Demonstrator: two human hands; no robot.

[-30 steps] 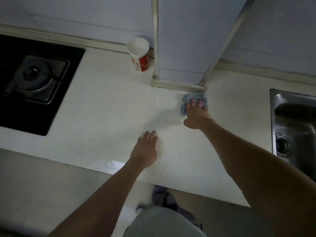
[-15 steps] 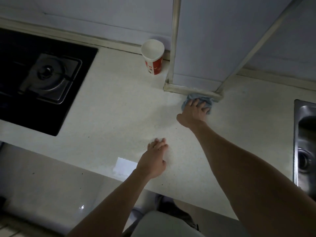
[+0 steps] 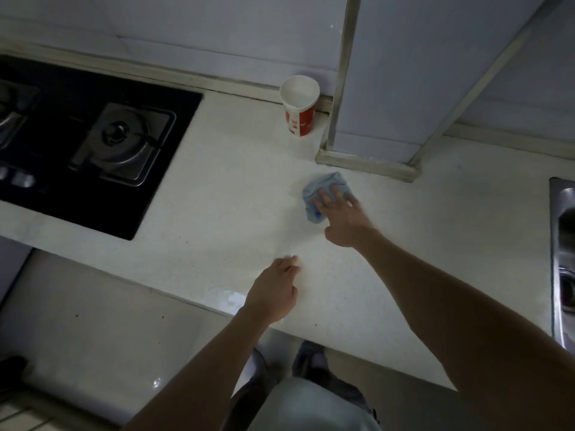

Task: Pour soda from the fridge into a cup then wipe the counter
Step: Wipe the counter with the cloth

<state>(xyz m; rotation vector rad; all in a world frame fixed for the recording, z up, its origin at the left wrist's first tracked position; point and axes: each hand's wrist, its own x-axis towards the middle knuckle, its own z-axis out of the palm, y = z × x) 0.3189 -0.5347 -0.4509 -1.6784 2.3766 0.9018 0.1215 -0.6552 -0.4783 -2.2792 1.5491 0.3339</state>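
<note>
The crumpled light-blue cleaning cloth (image 3: 322, 185) lies on the pale speckled stone surface (image 3: 217, 213), just in front of the base of a white tiled wall column (image 3: 404, 88) and apart from it. The right hand (image 3: 342, 219) lies flat on the cloth, fingers stretched out and slightly spread, pressing it onto the surface rather than curling round it. The cloth shows beyond the fingertips and to their left, while the palm and wrist sit on the near side of it.

The left hand (image 3: 275, 293) rests palm down on the same surface, close to its front edge, nearer the person and to the left of the cloth, not touching it. Its fingers look loosely extended and hold nothing, though the fingertips are blurred.

The red-and-white paper cup (image 3: 299, 105) stands upright at the back of the surface, against the wall and just left of the column, well apart from both hands. What is inside it cannot be made out.

A black glass gas hob (image 3: 93, 144) is set into the surface on the left. The rim of a stainless steel sink (image 3: 563, 259) shows at the right edge.
</note>
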